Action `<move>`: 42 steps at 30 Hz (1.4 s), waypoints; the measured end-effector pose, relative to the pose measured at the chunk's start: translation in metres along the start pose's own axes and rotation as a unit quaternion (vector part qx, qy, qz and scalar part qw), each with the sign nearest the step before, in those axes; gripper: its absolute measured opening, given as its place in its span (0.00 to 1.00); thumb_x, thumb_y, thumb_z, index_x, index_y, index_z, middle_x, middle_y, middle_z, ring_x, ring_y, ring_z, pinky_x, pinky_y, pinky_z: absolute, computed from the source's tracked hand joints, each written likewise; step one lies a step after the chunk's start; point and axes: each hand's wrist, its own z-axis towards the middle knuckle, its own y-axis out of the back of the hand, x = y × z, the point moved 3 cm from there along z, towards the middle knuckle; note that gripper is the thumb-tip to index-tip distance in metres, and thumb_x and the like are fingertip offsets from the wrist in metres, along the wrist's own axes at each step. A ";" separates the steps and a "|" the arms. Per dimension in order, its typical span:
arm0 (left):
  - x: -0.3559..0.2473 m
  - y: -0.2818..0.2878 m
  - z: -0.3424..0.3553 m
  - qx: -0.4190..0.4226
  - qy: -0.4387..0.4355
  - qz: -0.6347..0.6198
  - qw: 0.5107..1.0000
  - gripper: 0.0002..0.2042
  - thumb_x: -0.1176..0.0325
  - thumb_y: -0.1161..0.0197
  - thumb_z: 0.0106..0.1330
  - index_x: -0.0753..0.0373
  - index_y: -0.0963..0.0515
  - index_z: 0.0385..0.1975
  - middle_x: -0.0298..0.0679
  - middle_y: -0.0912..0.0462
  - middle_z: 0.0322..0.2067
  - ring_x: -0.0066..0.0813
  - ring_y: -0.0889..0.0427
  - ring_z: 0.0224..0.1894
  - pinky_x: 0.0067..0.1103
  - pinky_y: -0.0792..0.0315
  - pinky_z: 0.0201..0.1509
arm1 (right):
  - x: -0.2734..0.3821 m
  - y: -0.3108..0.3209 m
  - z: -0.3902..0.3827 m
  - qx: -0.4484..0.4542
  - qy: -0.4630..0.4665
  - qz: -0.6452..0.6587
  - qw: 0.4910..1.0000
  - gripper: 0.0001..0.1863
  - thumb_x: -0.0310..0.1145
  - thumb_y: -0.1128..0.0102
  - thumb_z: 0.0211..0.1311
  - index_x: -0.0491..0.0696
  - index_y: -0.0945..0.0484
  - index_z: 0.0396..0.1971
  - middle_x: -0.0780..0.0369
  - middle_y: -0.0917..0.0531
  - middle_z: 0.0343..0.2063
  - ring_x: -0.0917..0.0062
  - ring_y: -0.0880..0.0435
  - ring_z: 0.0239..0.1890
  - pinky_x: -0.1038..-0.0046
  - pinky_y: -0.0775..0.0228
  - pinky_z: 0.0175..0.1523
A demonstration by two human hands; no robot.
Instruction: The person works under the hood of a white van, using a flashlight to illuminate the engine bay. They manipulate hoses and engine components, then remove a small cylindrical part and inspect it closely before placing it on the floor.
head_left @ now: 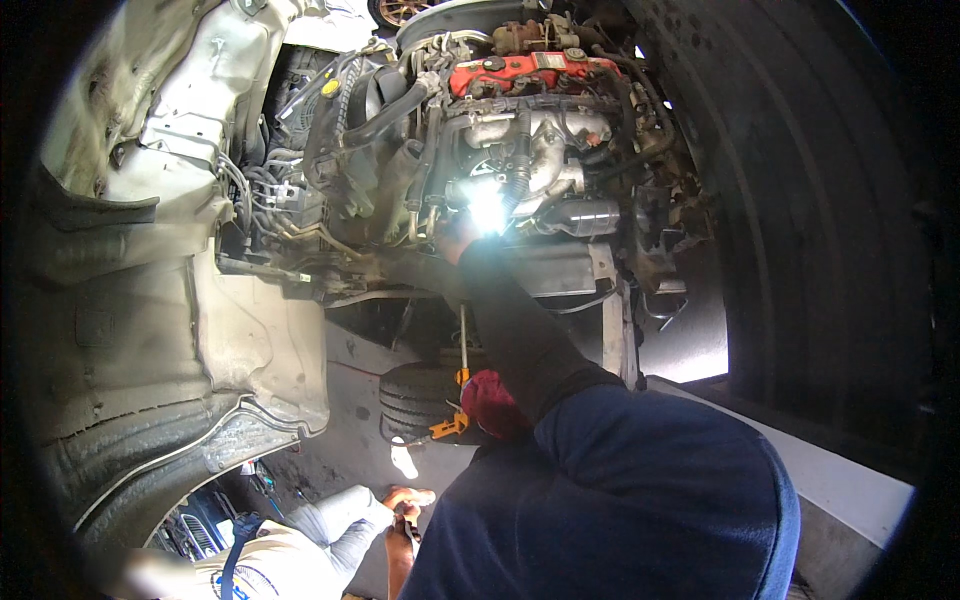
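Observation:
My right arm, in a black sleeve below navy cloth, stretches up and left into the engine bay. My right hand (457,238) is low against the near side of the engine (530,150), among hoses and pipes. Its fingers are lost among the parts, so I cannot make out whether it holds anything. Strong white glare covers the engine parts just beside the wrist; its source is unclear. A ribbed black hose (519,165) runs down into the glare. Farther back lies the red engine cover (530,68). No part of my left hand can be made out.
Pale body panels (260,340) flank the engine on the left, a large dark panel (800,200) on the right. Below are a tyre (415,393), an orange tool (450,427) and a rounded red thing (492,403). A person in grey trousers (345,530) is at lower left.

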 end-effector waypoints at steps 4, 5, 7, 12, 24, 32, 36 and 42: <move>-0.002 -0.001 -0.003 0.002 -0.006 -0.002 1.000 0.16 0.52 0.39 0.85 0.58 0.25 0.40 0.34 0.25 0.22 0.27 0.26 0.18 0.29 0.30 0.20 | 0.002 0.000 -0.001 -0.003 0.005 -0.008 1.000 0.00 0.26 0.56 0.83 0.47 0.35 0.46 0.60 0.33 0.41 0.74 0.30 0.35 0.64 0.24 0.43; 0.000 -0.001 -0.005 0.000 -0.005 -0.004 1.000 0.16 0.52 0.39 0.85 0.58 0.25 0.40 0.34 0.25 0.22 0.27 0.26 0.18 0.29 0.30 0.20 | 0.003 -0.001 -0.003 0.002 0.007 -0.009 1.000 0.01 0.26 0.56 0.82 0.46 0.35 0.46 0.60 0.33 0.42 0.74 0.30 0.35 0.65 0.23 0.42; 0.006 0.001 -0.010 -0.004 0.000 -0.004 1.000 0.15 0.52 0.39 0.85 0.58 0.25 0.40 0.34 0.25 0.22 0.27 0.26 0.18 0.29 0.30 0.20 | 0.006 -0.003 -0.009 0.014 0.007 -0.010 1.000 0.01 0.25 0.56 0.82 0.46 0.35 0.47 0.60 0.33 0.42 0.75 0.31 0.35 0.65 0.23 0.40; 0.025 0.006 -0.022 -0.016 0.015 -0.009 1.000 0.15 0.53 0.39 0.85 0.58 0.25 0.40 0.34 0.25 0.22 0.27 0.26 0.18 0.29 0.31 0.20 | 0.010 -0.009 -0.026 0.034 -0.010 -0.012 0.999 0.02 0.25 0.56 0.83 0.45 0.36 0.49 0.59 0.33 0.42 0.75 0.32 0.33 0.66 0.24 0.37; 0.064 0.015 -0.043 -0.039 0.032 -0.028 0.998 0.15 0.53 0.39 0.85 0.58 0.25 0.40 0.34 0.25 0.22 0.27 0.26 0.18 0.29 0.31 0.20 | 0.002 -0.003 -0.037 0.060 -0.060 -0.020 0.996 0.09 0.35 0.57 0.88 0.45 0.37 0.47 0.62 0.31 0.34 0.79 0.32 0.27 0.71 0.30 0.32; 0.064 0.004 -0.061 -0.050 0.019 -0.062 0.997 0.15 0.54 0.39 0.85 0.58 0.25 0.40 0.34 0.25 0.22 0.28 0.26 0.17 0.28 0.31 0.20 | 0.018 -0.026 -0.039 0.148 -0.124 0.003 0.981 0.06 0.26 0.51 0.80 0.43 0.24 0.42 0.61 0.20 0.31 0.78 0.25 0.27 0.75 0.25 0.34; 0.064 -0.002 -0.069 -0.055 -0.011 -0.057 0.997 0.15 0.53 0.39 0.84 0.58 0.25 0.40 0.35 0.24 0.22 0.28 0.25 0.18 0.28 0.30 0.20 | 0.025 -0.044 -0.029 0.105 -0.105 0.038 0.988 0.11 0.27 0.55 0.84 0.41 0.30 0.36 0.61 0.27 0.27 0.77 0.31 0.24 0.71 0.23 0.36; 0.106 -0.001 -0.056 -0.070 0.077 -0.085 0.991 0.16 0.52 0.37 0.82 0.61 0.21 0.45 0.38 0.19 0.26 0.31 0.20 0.20 0.29 0.25 0.22 | 0.053 -0.049 -0.006 0.116 -0.174 -0.017 0.978 0.10 0.31 0.56 0.84 0.41 0.31 0.39 0.65 0.30 0.24 0.78 0.28 0.25 0.71 0.24 0.36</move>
